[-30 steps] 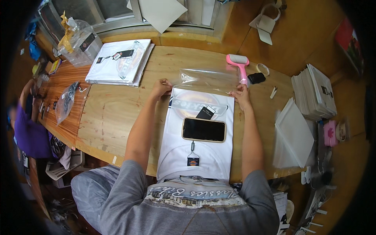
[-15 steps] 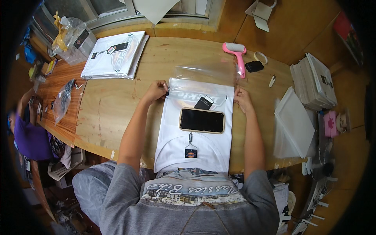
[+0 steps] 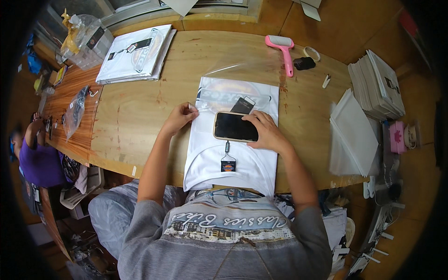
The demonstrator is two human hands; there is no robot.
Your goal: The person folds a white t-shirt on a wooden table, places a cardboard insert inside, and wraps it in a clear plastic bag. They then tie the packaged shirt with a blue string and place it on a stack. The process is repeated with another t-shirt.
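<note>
A folded white T-shirt (image 3: 200, 140) lies before me, its far part inside a clear plastic bag (image 3: 233, 70). At the shirt's left side, my left hand (image 3: 181, 117) is closed in a pinch on the bag's edge. My right hand (image 3: 267, 131) grips the right end of a smartphone (image 3: 231, 126) with a dark screen and tan case, lying on the shirt. A black hang tag (image 3: 242, 104) shows just beyond the phone. On the near side, a small dark tag (image 3: 228, 166) hangs from a cord by the neckline.
Bagged white shirts (image 3: 135, 56) are stacked at the far left. A pink lint roller (image 3: 285, 56) and a black item (image 3: 304, 63) lie at the far right. Plastic bags (image 3: 354, 135) and a tall pile (image 3: 373, 88) stand on the right. Another person (image 3: 42, 158) sits at the left.
My right hand has left the bag's right edge and taken hold of the phone, which has shifted slightly left. The left hand stays by the left edge, slightly nearer me along the shirt.
</note>
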